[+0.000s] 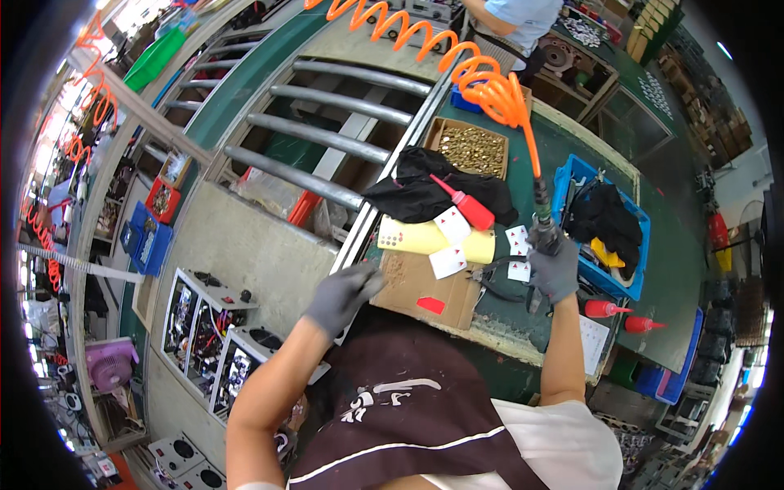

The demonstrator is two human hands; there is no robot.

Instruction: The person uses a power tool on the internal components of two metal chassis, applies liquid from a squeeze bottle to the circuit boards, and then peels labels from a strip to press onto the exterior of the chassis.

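Note:
My right hand (pixel 554 271), in a grey glove, is wrapped round a pneumatic screwdriver (pixel 545 232) that hangs from an orange coiled air hose (pixel 500 96). Its tip points down over the right part of the green bench. My left hand (pixel 340 300), also gloved in grey, is held at the bench's left edge beside a cardboard sheet (pixel 445 296). Its fingers are curled together; anything between them is too small to make out. Between the hands lie dark-handled pliers (pixel 496 286), white cards (pixel 448 262) with red marks, a yellow sheet (pixel 482 244) and a red squeeze bottle (pixel 472 211).
A carton of brass parts (pixel 469 149) stands behind a black cloth (pixel 416 189). On the right is a blue crate (pixel 645 245) with dark cloth inside, near red squeeze bottles (pixel 600 309). Open metal appliance housings (pixel 233 367) and a roller conveyor (pixel 327 143) are left. Another person (pixel 523 24) stands beyond.

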